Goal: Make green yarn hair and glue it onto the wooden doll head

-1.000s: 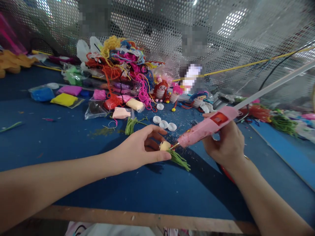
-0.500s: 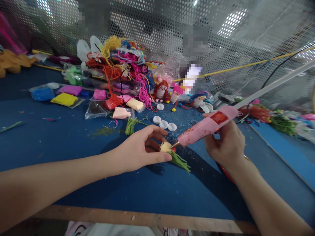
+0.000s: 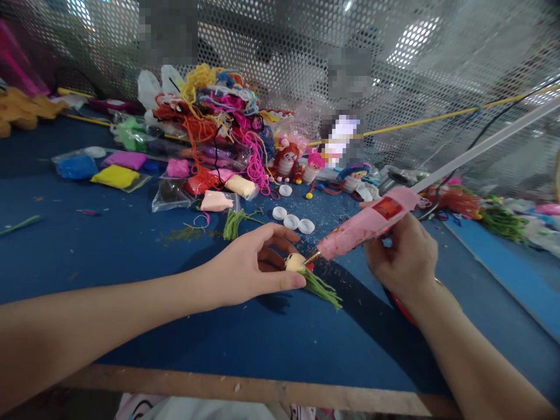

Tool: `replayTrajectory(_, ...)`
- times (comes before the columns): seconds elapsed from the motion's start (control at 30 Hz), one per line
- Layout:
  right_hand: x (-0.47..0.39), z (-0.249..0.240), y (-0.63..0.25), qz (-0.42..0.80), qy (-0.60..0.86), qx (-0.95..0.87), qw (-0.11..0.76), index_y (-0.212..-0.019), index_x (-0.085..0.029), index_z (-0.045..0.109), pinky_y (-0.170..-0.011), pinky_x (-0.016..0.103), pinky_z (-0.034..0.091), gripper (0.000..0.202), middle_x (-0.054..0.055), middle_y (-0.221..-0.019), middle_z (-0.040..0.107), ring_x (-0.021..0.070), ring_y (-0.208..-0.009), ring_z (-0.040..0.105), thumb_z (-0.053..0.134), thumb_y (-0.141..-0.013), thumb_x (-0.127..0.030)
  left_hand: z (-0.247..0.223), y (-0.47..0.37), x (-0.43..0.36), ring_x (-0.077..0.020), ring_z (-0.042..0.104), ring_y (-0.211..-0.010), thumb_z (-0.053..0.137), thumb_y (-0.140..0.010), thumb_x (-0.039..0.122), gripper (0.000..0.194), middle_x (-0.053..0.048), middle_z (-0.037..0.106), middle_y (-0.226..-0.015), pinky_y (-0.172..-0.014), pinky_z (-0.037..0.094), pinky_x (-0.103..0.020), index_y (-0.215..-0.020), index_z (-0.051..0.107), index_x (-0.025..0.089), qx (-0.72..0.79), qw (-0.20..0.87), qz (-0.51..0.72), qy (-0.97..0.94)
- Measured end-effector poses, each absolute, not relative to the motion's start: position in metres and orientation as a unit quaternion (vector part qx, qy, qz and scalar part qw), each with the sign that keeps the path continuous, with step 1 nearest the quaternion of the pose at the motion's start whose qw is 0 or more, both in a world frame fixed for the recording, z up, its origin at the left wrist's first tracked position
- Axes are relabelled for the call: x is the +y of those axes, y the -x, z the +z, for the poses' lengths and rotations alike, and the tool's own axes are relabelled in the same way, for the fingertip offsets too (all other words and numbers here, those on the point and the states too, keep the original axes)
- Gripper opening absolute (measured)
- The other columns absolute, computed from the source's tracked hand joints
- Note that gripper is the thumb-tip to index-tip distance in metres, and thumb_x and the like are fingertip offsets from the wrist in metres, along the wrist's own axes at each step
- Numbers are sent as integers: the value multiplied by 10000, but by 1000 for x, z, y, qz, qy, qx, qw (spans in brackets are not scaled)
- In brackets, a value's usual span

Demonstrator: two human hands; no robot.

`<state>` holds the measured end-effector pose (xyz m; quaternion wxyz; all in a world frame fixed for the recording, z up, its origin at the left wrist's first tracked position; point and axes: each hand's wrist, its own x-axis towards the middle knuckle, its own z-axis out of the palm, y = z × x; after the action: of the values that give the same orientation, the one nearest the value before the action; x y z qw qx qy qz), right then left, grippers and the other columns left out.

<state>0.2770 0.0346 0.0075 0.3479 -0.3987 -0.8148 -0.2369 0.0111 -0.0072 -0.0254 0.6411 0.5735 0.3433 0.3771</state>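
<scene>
Between the thumb and fingers of my left hand (image 3: 258,265) is a small cream doll head (image 3: 295,262) with dark marks on its side. Strands of green yarn (image 3: 321,289) hang from it toward the lower right, and a bit of red shows behind it. My right hand (image 3: 402,254) is closed around a pink glue gun (image 3: 370,224) with a long white glue stick (image 3: 485,149) in its back end. The metal nozzle (image 3: 311,258) meets the head where the yarn begins. Fingers of my left hand partly cover the head.
Several white caps (image 3: 291,221) and a cut bundle of green yarn (image 3: 236,224) lie beyond my left hand. Bagged coloured clay (image 3: 116,177), a heap of yarn (image 3: 219,99) and finished dolls (image 3: 286,160) line the back. A perforated screen (image 3: 271,70) rises behind them.
The head with its green yarn has shifted very slightly right and down. The glue gun's nozzle stays against it, and both hands keep their hold.
</scene>
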Motion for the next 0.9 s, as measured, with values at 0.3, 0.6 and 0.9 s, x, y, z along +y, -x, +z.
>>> replayTrajectory(0.3,37,9,-278,-248,372,-819,359,-1041,-215,600,-523,271,394,210,-32,-625,490,170,-532,481,549,-841,-175,-26,-11,-5,-170,648,-904,833,-731,313,523,-56,630,-1094,-825,553,-355,-1152,542,206,335,651,387,-560)
replayTrajectory(0.6,39,8,-280,-260,362,-816,368,-1101,-207,612,-538,273,456,286,3,-699,598,173,-561,546,559,-824,-163,-26,-11,-5,-164,647,-896,827,-743,308,513,-46,644,-1065,-832,544,-354,-1159,545,204,334,650,396,-556)
replayTrajectory(0.9,36,7,-277,-231,375,-810,387,-1259,-191,606,-588,327,557,492,109,-992,718,199,-628,644,641,-783,-306,-25,-11,-5,-161,654,-889,827,-739,290,510,-36,642,-1052,-835,542,-360,-1150,539,203,332,652,395,-556)
